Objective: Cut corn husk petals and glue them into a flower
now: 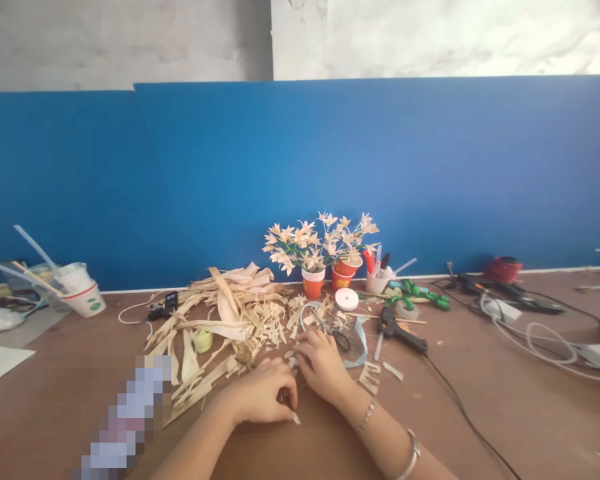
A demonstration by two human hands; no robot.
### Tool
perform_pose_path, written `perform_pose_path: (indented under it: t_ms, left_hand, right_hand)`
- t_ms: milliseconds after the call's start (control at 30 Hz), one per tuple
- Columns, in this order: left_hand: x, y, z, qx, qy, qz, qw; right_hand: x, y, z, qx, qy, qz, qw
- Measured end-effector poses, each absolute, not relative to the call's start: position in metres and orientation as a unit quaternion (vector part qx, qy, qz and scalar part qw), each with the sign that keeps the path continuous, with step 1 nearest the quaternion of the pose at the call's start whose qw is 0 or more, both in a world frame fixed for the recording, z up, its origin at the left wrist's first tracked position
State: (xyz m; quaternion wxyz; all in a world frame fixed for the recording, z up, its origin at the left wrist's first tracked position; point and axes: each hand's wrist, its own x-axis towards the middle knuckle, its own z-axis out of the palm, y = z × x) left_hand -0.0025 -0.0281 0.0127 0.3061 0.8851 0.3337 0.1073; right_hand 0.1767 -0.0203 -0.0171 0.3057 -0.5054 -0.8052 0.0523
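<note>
My left hand [267, 395] is low over the table, fingers curled in. A small pale husk piece [296, 419] shows at its thumb tip, seemingly pinched there. My right hand [323, 365] lies just beside it, palm down, its fingers apart and reaching over small cut husk pieces [293, 360]; its fingertips are partly hidden. Left of both hands spreads a heap of dry corn husks [225, 327] with many cut petal shapes. Behind the right hand are black-handled scissors [341, 341] and a pale blue ribbon [363, 343].
Husk flowers [305, 240] stand in red paper cups [313, 285] by the blue partition [330, 153]. A glue gun [397, 330] trails its cord along the right. Green tape [420, 293], a white spool [347, 299], a white cup [85, 300] and chargers [503, 310] are around.
</note>
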Motion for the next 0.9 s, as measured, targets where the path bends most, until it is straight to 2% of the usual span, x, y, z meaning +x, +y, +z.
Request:
perform_pose_path:
  t_ms: [133,333,500,700,900]
  left_hand:
    - [-0.001,-0.027,0.010,0.883,0.330,0.116,0.314]
    - [0.000,-0.014,0.002,0.800,0.457,0.265,0.283]
    - [0.002,-0.009,-0.004,0.770,0.469,0.311,0.300]
    - [0.006,-0.005,-0.013,0.715,0.456,0.347,0.400]
    - [0.006,-0.005,-0.010,0.728,0.462,0.345,0.372]
  right_hand:
    - [0.178,-0.019,-0.019,-0.509,-0.791,0.048,0.336]
    - [0.179,-0.017,-0.017,-0.484,-0.756,0.131,0.420]
    - [0.174,-0.021,-0.013,-0.458,-0.752,0.208,0.426]
    - [0.174,-0.018,-0.015,-0.437,-0.733,0.245,0.460]
    - [0.175,-0.016,-0.019,-0.444,-0.725,0.244,0.466]
